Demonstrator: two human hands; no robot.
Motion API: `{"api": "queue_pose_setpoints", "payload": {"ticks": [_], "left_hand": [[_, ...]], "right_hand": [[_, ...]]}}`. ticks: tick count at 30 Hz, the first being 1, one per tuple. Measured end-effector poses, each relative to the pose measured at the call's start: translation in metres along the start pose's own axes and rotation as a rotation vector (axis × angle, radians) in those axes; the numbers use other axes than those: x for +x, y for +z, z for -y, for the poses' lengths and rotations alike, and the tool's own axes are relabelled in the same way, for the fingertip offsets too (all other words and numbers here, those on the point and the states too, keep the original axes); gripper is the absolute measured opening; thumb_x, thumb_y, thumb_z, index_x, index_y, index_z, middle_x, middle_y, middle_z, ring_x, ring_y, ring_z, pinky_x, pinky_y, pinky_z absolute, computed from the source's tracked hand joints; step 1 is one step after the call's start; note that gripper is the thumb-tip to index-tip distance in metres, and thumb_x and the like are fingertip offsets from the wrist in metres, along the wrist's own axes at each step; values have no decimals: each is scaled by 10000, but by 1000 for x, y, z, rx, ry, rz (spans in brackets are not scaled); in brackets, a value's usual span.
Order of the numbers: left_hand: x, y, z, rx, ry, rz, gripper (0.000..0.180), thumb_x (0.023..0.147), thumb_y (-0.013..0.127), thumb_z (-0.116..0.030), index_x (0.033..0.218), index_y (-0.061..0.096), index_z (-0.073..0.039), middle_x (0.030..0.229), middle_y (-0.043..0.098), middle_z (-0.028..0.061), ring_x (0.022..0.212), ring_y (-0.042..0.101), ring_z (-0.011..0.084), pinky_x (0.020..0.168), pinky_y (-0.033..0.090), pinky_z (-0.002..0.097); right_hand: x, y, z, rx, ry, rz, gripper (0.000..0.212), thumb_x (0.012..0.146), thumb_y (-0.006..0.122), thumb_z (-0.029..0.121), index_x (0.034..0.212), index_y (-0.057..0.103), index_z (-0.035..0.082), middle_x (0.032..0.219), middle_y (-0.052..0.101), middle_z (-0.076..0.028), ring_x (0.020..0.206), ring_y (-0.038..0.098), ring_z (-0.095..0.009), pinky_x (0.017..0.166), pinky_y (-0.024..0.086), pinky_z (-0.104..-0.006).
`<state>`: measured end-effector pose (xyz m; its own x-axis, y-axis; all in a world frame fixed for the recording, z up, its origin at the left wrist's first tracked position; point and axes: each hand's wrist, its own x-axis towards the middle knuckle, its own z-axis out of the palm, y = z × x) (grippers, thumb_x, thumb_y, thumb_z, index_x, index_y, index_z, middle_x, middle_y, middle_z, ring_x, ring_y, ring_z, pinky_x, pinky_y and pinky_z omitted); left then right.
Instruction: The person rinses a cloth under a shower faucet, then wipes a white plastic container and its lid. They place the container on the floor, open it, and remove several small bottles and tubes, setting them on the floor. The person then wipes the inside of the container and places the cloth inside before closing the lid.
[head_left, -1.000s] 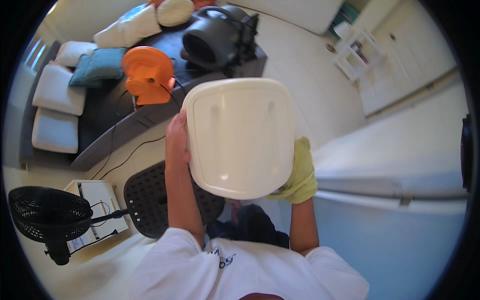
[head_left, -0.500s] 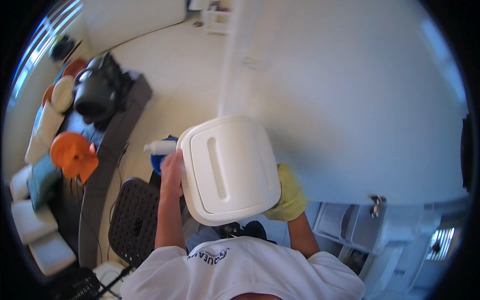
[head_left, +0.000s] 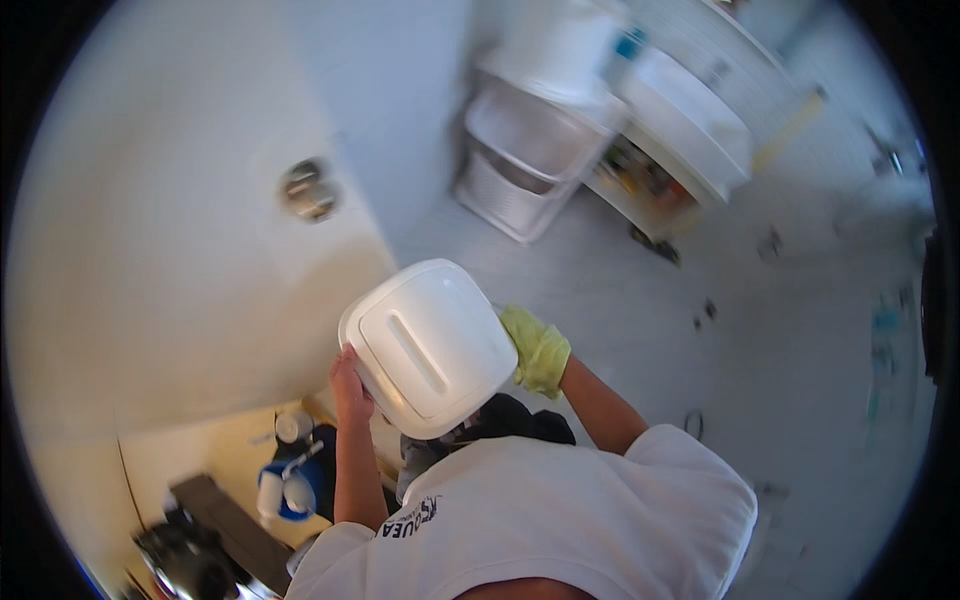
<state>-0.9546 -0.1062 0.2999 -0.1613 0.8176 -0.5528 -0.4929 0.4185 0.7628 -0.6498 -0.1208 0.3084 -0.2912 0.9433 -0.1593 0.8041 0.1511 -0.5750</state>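
Note:
A white, rounded-square bin with a lid (head_left: 430, 345) is held in front of my body, its lid facing up with a long groove across it. My left hand (head_left: 351, 385) is bare and grips the bin's left edge. On the opposite side my right hand (head_left: 537, 352) wears a yellow-green glove and holds the bin's right side. Its fingertips are partly hidden by the bin, and so is the bin's underside.
Left of me stands a pale door (head_left: 200, 250) with a round metal knob (head_left: 309, 190). A white stacked basket unit (head_left: 530, 160) and a washbasin (head_left: 690, 120) are ahead to the right. Behind the door's lower edge sits a blue bucket (head_left: 310, 487) with bottles.
I have turned from the room with the sofa toward a bathroom, carrying the bin. Both hands keep their hold on its sides.

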Motion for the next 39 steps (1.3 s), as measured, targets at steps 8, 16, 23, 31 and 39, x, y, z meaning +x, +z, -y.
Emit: {"api": "queue_pose_setpoints", "payload": {"ticks": [8, 16, 23, 31, 39], "left_hand": [[47, 155, 70, 97, -183, 441, 253, 857, 486, -259, 913, 475, -13, 861, 550, 100, 790, 564, 212, 680, 486, 352], [49, 300, 166, 519, -372, 595, 363, 848, 474, -315, 1024, 482, 2, 952, 563, 122, 884, 553, 236, 798, 444, 378], [-2, 364, 260, 645, -348, 699, 400, 790, 572, -384, 565, 457, -75, 578, 467, 1, 526, 417, 104, 493, 366, 280], [-71, 423, 335, 1138, 36, 952, 459, 786, 567, -379, 499, 442, -44, 501, 410, -8, 492, 353, 98, 456, 309, 286], [-135, 482, 403, 1160, 83, 1226, 394, 803, 549, -345, 625, 523, 6, 542, 457, 9, 523, 399, 93, 480, 345, 288]], "right_hand": [[-129, -54, -101, 92, 316, -397, 250, 693, 584, 64, 933, 518, 44, 873, 563, -153, 783, 530, -345, 694, 436, -368], [-256, -85, -100, 338, 865, -1030, 233, 730, 550, 88, 954, 514, 39, 906, 561, -147, 804, 529, -331, 712, 432, -368], [-337, -67, -78, 547, 1134, -1477, 224, 762, 521, 110, 972, 510, 35, 935, 560, -143, 822, 528, -320, 728, 428, -368], [-430, -71, -140, 442, 1244, -1468, 235, 774, 510, 129, 990, 505, 35, 953, 556, -139, 841, 523, -311, 743, 422, -367], [-427, -95, -299, 325, 1059, -896, 251, 782, 501, 147, 1007, 500, 36, 970, 551, -136, 860, 518, -304, 757, 415, -367]]}}
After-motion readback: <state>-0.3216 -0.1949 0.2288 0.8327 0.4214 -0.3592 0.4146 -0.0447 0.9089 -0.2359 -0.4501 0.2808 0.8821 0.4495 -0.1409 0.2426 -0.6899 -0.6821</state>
